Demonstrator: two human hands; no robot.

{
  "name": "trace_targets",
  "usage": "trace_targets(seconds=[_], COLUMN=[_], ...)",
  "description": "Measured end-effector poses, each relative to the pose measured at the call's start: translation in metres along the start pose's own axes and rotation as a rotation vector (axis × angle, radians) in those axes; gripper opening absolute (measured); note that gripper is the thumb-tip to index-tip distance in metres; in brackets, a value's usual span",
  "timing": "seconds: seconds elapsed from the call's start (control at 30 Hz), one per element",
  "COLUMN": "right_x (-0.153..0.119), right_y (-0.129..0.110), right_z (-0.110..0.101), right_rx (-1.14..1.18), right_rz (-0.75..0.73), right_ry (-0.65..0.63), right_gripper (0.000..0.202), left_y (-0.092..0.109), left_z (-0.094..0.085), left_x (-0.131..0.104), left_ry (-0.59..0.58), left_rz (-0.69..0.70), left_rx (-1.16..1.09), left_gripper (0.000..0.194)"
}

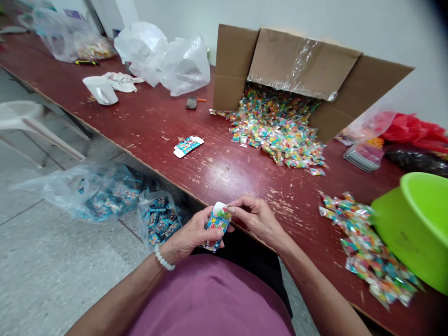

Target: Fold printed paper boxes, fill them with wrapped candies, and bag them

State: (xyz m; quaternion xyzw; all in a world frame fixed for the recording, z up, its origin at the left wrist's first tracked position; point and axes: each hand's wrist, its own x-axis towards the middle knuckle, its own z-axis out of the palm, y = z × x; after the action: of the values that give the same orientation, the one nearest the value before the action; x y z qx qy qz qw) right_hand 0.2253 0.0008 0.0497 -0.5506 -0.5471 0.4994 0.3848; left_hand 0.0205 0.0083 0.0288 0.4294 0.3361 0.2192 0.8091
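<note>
My left hand (201,233) is wrapped round a small blue printed candy box (215,225), held tilted at the table's front edge with its white top flap raised. At the box's mouth, my right hand (255,217) pinches a small clear candy packet (224,213) with green and yellow in it. The packet sits partly in the opening; its lower part is hidden. A flattened blue candy box (189,146) lies on the red table (157,140) farther out. Past my right hand, a loose group of candy packets (364,242) is spread on the table.
A cardboard box (304,58) on its side spills a heap of candy packets (276,130). At right stands a green basin (413,224). Down left, plastic bags hold filled blue boxes (163,219). A white stool (28,114), a brush (192,103) and crumpled bags (168,56) are farther off.
</note>
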Motion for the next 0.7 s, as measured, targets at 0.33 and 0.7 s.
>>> trace_targets(seconds=[0.33,0.7], right_x=[0.005,0.000], right_y=[-0.016,0.001], right_z=[-0.021,0.001], right_rx=[-0.501,0.064], right_rz=[-0.280,-0.052], right_ry=[-0.173,0.090], right_gripper=[0.019,0.016], left_y=[0.003,0.003], left_z=[0.010,0.013], left_x=[0.001,0.009], left_ry=[0.066,0.199], left_rz=[-0.024,-0.073], left_rx=[0.188,-0.162], left_gripper=[0.045,0.065])
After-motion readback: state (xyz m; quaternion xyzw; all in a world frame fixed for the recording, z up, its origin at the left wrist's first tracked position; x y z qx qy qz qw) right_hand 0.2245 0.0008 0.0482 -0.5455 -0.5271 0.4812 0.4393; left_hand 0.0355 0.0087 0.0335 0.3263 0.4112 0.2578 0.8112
